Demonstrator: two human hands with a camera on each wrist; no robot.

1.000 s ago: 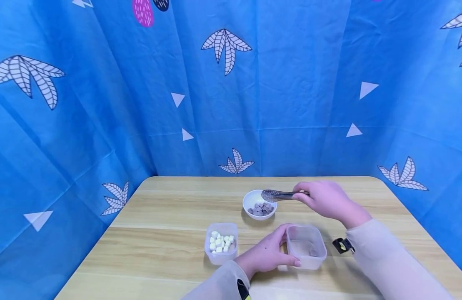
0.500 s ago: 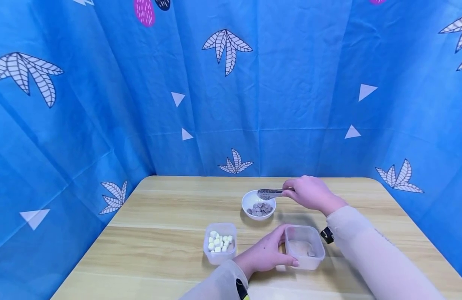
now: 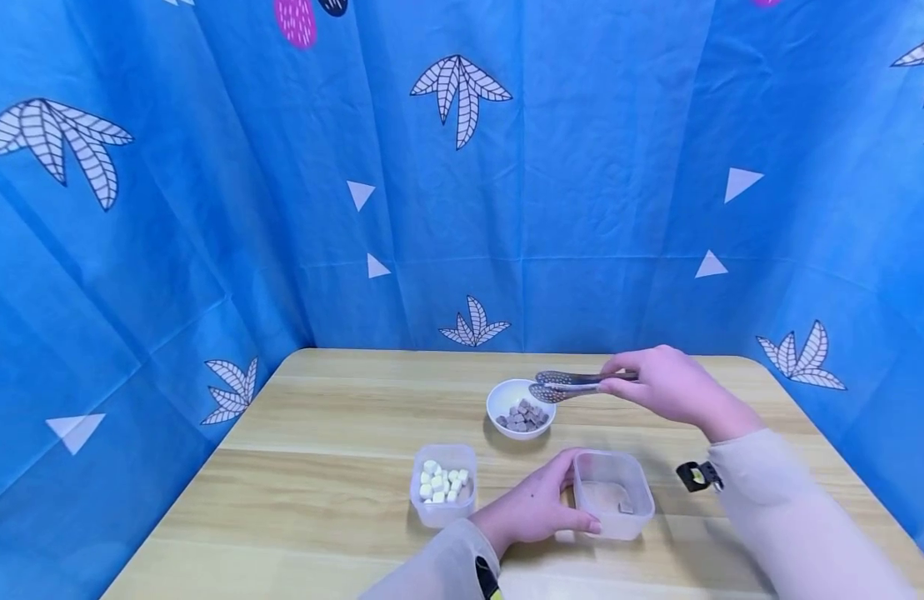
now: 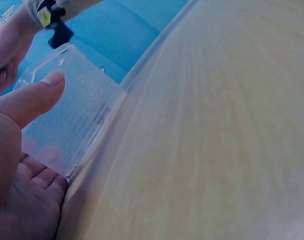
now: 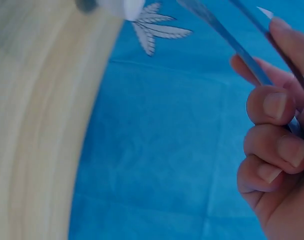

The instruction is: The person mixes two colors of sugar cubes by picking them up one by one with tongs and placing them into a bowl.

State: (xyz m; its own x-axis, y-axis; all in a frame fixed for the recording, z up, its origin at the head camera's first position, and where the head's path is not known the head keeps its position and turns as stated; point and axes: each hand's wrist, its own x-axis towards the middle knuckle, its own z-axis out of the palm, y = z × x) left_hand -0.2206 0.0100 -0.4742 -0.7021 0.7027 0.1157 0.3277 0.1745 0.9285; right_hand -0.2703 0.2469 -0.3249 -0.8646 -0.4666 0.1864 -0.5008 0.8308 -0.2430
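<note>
Gripping right hand (image 3: 667, 387): fingers curled round the tongs (image 3: 574, 389), thumb on one arm; right wrist view shows three fingers folded in.
Tongs: tips pointing left from the right hand, held above the table, the two arms apart; in head view the tips overlap the right rim of the white bowl.
Left hand (image 3: 532, 508): clasping the clear container (image 3: 630, 523) from its left side, thumb along the near wall, fingers round the far side; left wrist view shows thumb against the wall, fingers low by the base.
Clear container: upright on the table (image 3: 319, 467), touching left hand, nearer the person than the right hand.
Single cube (image 3: 625, 507): greyish, inside clear container, toward the right.
White bowl (image 3: 520, 435): beyond the left hand, left of the right hand, touching neither.
Grey-brown cubes (image 3: 523, 417): piled in white bowl, just below and left of the tongs' tips.
Second container (image 3: 452, 454): left of left hand, near the wrist, white cubes (image 3: 439, 482) inside.
Backdrop: blue patterned curtain (image 3: 596, 167) behind table.
</note>
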